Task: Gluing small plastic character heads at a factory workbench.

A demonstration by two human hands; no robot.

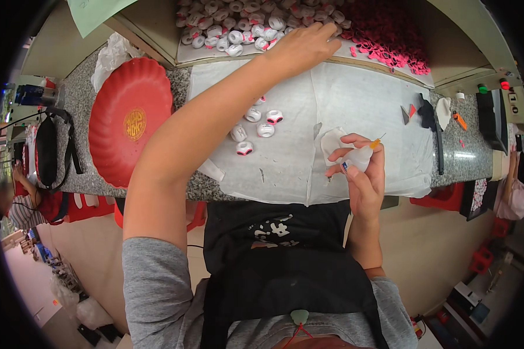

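My right hand (367, 180) grips a small white squeeze bottle (357, 157) with an orange needle tip pointing up to the right. Stretched across to the far bin, my left hand (305, 49) has its fingers bent at the edge of a heap of white round plastic parts (236, 36); whatever lies between its fingertips is hidden. Several white parts with pink and black insides (266, 130) stand on the white paper sheet (279, 168) under my left forearm. A crumpled white cloth or tissue (332, 141) lies just left of the bottle.
Small pink pieces (384, 38) are heaped at the bin's right. A red scalloped tray (110, 116) sits on the left of the speckled counter (186, 81). Dark strips, an orange cutter (460, 121) and small caps lie at the right. Other people are at work at the far left and right.
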